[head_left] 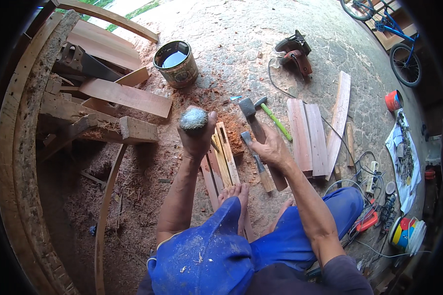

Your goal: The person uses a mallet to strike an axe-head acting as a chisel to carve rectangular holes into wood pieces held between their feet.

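Slotted wood (pixel 229 160) lies on the floor (pixel 221 54) beneath a bare foot (pixel 236 192), left hand (pixel 200 141) clamped round a round-ended tool (pixel 194 119), right hand (pixel 270 148) gripping a hammer (pixel 248 108). A glancing blow could send the tool slipping toward that foot.

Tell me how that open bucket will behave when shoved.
The bucket is probably heavy for its size: a mirror-like surface inside suggests liquid. That could slosh over if jolted, since the top is open. It may also catch or tip, as the stone floor looks uneven.
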{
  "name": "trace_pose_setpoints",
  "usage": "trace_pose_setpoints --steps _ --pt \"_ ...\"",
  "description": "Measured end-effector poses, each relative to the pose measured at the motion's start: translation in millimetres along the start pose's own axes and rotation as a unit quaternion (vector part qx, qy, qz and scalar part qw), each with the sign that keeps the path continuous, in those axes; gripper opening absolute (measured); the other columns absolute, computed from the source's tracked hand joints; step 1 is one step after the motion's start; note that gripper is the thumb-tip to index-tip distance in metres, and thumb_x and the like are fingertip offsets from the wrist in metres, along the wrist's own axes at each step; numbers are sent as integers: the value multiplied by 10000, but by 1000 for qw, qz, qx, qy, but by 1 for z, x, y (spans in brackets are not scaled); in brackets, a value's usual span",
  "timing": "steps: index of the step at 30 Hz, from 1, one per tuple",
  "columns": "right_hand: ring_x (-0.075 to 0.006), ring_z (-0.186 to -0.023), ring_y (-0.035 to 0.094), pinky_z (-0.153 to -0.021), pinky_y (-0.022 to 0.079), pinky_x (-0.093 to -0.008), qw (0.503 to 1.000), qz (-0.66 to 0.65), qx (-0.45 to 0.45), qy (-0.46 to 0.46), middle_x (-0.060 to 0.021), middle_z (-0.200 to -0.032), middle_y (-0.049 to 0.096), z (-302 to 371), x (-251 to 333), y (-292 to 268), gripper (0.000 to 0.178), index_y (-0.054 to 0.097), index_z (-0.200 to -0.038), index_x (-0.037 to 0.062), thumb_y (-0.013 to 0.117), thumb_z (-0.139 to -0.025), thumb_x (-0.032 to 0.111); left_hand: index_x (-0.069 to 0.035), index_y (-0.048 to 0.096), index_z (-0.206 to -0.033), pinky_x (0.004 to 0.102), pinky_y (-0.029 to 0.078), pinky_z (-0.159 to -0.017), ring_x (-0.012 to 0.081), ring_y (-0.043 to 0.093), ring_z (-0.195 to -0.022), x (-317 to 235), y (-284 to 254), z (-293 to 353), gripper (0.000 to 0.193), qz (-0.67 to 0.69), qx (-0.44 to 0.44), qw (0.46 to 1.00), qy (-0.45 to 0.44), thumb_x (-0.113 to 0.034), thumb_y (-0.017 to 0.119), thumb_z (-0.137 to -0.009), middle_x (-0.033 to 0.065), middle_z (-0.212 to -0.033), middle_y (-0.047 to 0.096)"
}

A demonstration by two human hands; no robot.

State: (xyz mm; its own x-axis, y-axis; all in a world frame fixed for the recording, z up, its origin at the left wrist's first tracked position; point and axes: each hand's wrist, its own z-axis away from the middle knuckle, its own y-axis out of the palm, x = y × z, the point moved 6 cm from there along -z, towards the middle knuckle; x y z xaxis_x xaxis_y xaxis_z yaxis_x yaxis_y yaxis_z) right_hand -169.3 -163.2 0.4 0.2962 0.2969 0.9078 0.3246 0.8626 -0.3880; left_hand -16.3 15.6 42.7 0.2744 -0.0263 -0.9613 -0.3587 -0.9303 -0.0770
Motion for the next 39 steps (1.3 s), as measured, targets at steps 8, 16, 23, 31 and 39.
trace_pose_setpoints --steps 8,16,23,31,39 --pt "-277 -1001 686 -905 529 -390 990 -82 6 -117 -206 -1088 692 19 81 -8 653 462 -1460 45 692 -861 169 -11 646 -799 302 500 -623 111 594 -609 -17 30 -6 192 -47 5 996 72 -121 793 -855 24 -676 649" --pt "-258 -1206 642 -906 562 -367 948 54 -35 -311 -222 -1385 595 70 219 -51 734 316 -1538 38 713 -925 103 -37 587 -791 347 494 -590 168 620 -597 -9 7 19 200 -87 -7 989 118 -116 759 -854 29 -681 633" --pt "-465 -883 682 -782 546 -526 931 300 111 -179 -291 -964 667 55 132 -5 734 326 -1503 71 643 -840 62 -37 677 -1035 341 528 -751 164 670 -854 -22 24 35 204 -26 -9 981 191 -109 757 -861 42 -940 696" --pt "-378 -879 661 -761 528 -443 937 18 -63 -343 -253 -969 651 105 264 -75 574 433 -1416 40 676 -898 99 -73 629 -914 427 447 -788 272 647 -833 7 5 37 176 -347 43 919 181 -236 694 -910 52 -822 649" --pt "-313 -652 603 -604 506 -436 836 37 -305 -455 -170 -814 600 115 284 -111 517 390 -1354 54 630 -896 78 -41 630 -830 336 531 -684 182 681 -692 -14 14 35 184 -131 26 989 61 -150 779 -832 59 -719 675"
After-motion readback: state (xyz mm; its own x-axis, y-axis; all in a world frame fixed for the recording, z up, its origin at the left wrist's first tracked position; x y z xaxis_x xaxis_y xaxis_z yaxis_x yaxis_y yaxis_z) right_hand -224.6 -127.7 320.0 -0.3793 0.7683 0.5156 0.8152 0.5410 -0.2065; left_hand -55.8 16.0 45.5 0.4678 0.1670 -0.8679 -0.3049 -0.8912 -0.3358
